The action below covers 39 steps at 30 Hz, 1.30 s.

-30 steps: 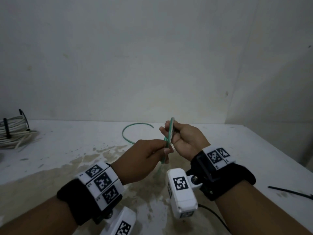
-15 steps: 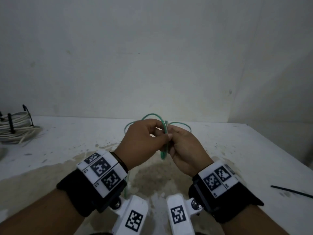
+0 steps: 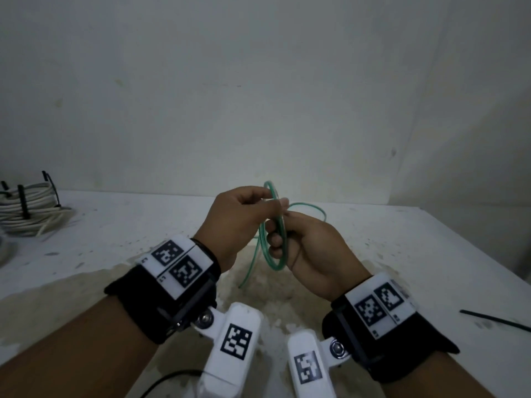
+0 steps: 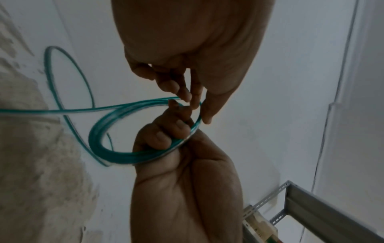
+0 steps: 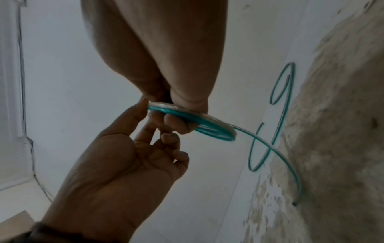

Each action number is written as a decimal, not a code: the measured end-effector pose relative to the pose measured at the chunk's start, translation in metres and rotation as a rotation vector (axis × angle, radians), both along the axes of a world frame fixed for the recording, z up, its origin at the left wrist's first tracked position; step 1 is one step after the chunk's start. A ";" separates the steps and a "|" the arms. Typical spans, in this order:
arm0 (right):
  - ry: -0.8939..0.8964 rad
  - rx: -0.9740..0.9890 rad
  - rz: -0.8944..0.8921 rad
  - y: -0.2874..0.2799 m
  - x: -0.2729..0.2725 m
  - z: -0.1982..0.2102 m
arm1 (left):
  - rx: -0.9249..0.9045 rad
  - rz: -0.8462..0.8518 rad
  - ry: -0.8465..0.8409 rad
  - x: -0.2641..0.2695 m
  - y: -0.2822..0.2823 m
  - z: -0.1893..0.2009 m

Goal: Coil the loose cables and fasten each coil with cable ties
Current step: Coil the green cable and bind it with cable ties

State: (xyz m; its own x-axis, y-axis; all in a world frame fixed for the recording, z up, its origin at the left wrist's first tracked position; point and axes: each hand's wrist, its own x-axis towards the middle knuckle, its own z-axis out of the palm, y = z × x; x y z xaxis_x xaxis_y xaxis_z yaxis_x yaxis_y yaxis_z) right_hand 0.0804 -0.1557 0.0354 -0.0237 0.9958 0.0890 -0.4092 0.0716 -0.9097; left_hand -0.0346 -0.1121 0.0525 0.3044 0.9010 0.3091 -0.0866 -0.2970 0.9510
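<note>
1. At the far left of the counter (image 3: 431, 254) lies a white coil (image 3: 31, 208), already bound with black ties. That cable looks done.

2. The left hand (image 3: 238, 222) is held above the middle of the counter. Its thumb and fingertips are curled and pinch the top of the green cable (image 3: 275, 254), where a fresh turn meets the loops. The remaining fingers are loosely bent.

3. The green cable is off the counter for most of its length. Several small loops stand upright between the two hands. A free tail drops from them to the counter and curves away behind the hands.

4. The right hand (image 3: 304, 254) holds the gathered loops. Its fingers are curled through the ring and the thumb closes over the outside, so the bundle is clamped at one side.

5. At the far right a loose black tie (image 3: 494, 320) lies on the counter, well apart from both hands.

6. My reading: the step in hand is coiling the green cable, and fastening has not begun.

7. The next move likely calls for the left hand to lay its turn into the right hand's grip, then slide back along the tail for another turn. The right hand must keep the loops pinched, since the springy cable would probably fan out if released. Only then can a hand reach for the tie.
</note>
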 end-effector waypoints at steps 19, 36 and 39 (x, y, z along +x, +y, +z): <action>-0.191 0.081 -0.065 -0.008 0.025 0.041 | 0.379 0.071 0.237 -0.009 0.013 0.016; -0.153 0.038 -0.002 -0.003 0.031 0.046 | -0.257 -0.393 -0.112 -0.007 0.014 0.011; -0.219 0.002 -0.005 -0.003 0.034 0.047 | -0.415 -0.533 -0.064 -0.015 0.014 0.015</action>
State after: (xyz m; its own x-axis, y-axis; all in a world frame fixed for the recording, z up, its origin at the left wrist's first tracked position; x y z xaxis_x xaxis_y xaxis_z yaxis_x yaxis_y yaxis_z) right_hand 0.1143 -0.1590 0.0822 -0.0379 0.9957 0.0844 -0.2019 0.0751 -0.9765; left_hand -0.0495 -0.0983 0.0671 0.7322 0.6811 0.0020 -0.1798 0.1905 0.9651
